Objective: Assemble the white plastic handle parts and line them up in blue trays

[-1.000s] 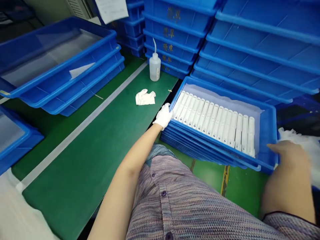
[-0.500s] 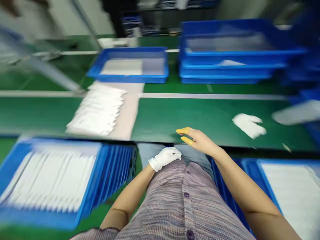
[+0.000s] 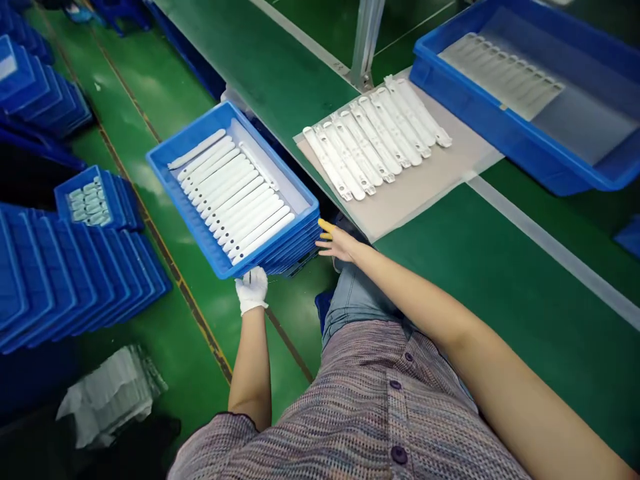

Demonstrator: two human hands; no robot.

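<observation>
- Green workbench runs across the frame above a green floor.
- Left hand, white-gloved, closes under the near corner of a stack of blue plastic trays, seemingly taking its weight.
- Right hand, open, yellow finger cots against the stack's side, seemingly steadying it.
- Stack sits centre-left, white plastic strips lying side by side, spaced apart.
- Upper right, similar strips lie in a row on a grey sheet, keeping them off the bench, beside a blue plastic tray.

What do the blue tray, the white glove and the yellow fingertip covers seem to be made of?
The blue tray looks like moulded plastic, glossy with smooth rims. The white glove looks like matte knit cotton, softly creased. The yellow fingertip covers are probably thin latex rubber, smooth and snug, though too small to be sure.
</observation>
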